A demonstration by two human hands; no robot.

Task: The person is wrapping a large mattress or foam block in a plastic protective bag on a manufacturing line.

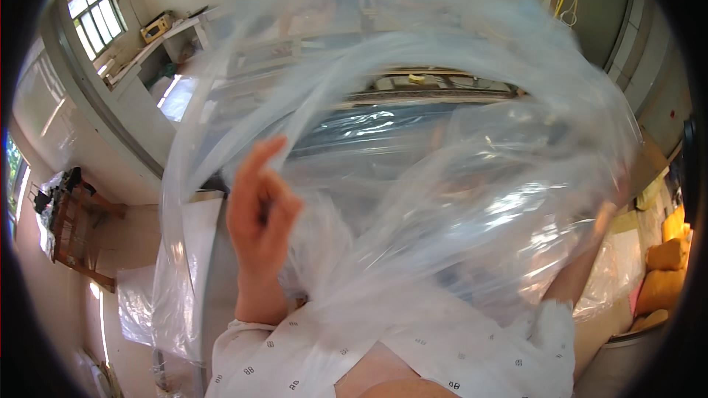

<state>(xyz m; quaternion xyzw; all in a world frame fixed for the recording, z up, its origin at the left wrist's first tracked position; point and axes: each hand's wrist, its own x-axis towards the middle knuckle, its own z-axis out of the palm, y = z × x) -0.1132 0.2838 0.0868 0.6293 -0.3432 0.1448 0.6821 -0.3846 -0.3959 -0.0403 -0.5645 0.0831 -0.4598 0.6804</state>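
The left hand's [262,214] grip was loose, its fingers bent and a bit apart, pinching nothing I could see. The right hand [618,186] was blurry behind the shiny film, so I could not tell if it was pinching. The big clear plastic sheet [509,210] could have torn or stuck to itself if pulled hard. It puffed up between both hands and past them. Far off, to the left, was a window [96,18].

Bright window [96,16], glare on plastic [516,210], dark fisheye rim
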